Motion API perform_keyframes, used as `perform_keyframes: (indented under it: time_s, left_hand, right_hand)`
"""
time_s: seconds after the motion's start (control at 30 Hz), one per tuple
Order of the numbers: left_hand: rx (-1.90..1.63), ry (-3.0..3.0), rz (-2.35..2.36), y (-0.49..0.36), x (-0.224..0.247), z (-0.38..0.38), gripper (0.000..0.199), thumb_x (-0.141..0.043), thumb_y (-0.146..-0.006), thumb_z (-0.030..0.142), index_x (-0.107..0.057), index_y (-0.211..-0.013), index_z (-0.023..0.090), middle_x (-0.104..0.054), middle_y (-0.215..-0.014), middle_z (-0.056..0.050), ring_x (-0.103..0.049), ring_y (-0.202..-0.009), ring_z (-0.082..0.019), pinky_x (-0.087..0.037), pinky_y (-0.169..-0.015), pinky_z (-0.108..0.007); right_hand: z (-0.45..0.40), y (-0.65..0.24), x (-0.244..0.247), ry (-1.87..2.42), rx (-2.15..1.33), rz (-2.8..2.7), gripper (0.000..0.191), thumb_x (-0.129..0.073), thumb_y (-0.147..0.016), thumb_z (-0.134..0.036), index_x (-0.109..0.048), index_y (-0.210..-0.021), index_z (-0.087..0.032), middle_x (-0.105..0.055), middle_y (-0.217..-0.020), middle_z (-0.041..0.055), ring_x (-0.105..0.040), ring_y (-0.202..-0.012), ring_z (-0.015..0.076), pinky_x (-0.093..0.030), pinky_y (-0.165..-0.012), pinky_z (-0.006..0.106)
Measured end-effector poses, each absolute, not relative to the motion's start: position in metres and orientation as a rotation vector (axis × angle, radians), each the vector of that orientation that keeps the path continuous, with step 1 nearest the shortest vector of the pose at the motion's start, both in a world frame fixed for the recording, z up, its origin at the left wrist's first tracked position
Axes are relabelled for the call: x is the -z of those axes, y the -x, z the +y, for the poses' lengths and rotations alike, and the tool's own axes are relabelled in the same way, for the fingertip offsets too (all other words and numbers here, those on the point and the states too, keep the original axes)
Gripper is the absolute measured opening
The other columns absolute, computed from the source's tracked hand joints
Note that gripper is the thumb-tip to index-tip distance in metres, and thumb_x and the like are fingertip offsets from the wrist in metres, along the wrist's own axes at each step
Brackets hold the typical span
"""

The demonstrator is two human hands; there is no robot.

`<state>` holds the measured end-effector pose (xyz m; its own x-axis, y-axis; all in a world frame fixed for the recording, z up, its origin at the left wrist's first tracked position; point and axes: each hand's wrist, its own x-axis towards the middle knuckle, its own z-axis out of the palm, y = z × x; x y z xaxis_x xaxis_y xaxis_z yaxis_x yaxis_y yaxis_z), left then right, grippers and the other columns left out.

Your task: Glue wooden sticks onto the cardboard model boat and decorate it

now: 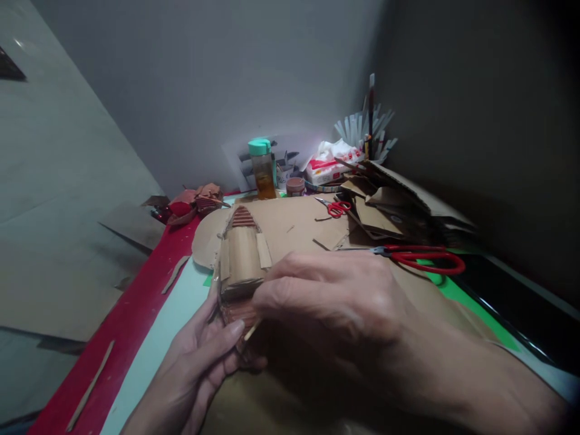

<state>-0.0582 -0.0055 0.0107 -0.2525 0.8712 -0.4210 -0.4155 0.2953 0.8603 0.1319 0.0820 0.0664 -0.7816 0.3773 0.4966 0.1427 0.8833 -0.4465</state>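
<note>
Close to the camera, both hands work on a small cardboard model point(240, 260) with ribbed corrugated sections and flat panels, which sits on a sheet of cardboard point(290, 226) near the front of the surface point(181, 302). The left hand point(199, 356) cups the model's near end from below and from the left, its fingers curled against the side and its thumb pressed near the bottom edge, so its grip is closed on the model. The right hand point(330, 296) comes in from the right, knuckles up, and pinches a thin wooden stick point(252, 330) between its fingertips; the stick's tip lies just beside the left thumb, at the model's lower edge. Whether the stick touches the model I cannot tell.

Beyond the right hand, large red scissors point(421, 257) lie on a green mat point(471, 305), and smaller red scissors point(336, 208) lie further back on the sheet. A pile of cardboard pieces point(399, 202) is stacked to the right. At the back, by the wall, stand a bottle point(263, 169) with a teal cap, a small brown jar point(295, 186) and a tissue pack point(330, 163). A red strip point(127, 326) runs along the left edge of the surface, with thin cardboard slivers on it.
</note>
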Motion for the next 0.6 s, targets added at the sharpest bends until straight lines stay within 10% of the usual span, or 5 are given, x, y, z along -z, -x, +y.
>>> perform_keyframes:
  time_s: [0.27,0.6]
  left_hand:
    - [-1.353,-0.473,1.324,0.05,-0.021,-0.004,0.071,-0.086,-0.064,0.035,-0.065,-0.13,0.021,-0.077,-0.103,-0.013,-0.072,-0.097,-0.037,-0.06,-0.083,-0.044]
    - [-1.338,-0.497,1.22,0.059,-0.014,-0.007,0.076,-0.082,-0.076,0.028,-0.05,-0.144,0.03,-0.075,-0.107,-0.006,-0.07,-0.08,-0.024,-0.06,-0.07,-0.035]
  right_hand:
    - [0.078,-0.128,-0.057,0.331,-0.521,-2.403,0.018,-0.06,-0.095,-0.012,-0.078,-0.097,-0.013,-0.066,-0.085,0.0009,-0.055,-0.072,0.0096,-0.04,-0.06,0.021]
    - [0.073,-0.133,-0.074,0.369,-0.403,-2.487,0.02,-0.064,-0.095,-0.02,-0.073,-0.113,-0.018,-0.067,-0.093,-0.0008,-0.055,-0.074,0.0096,-0.044,-0.063,0.019]
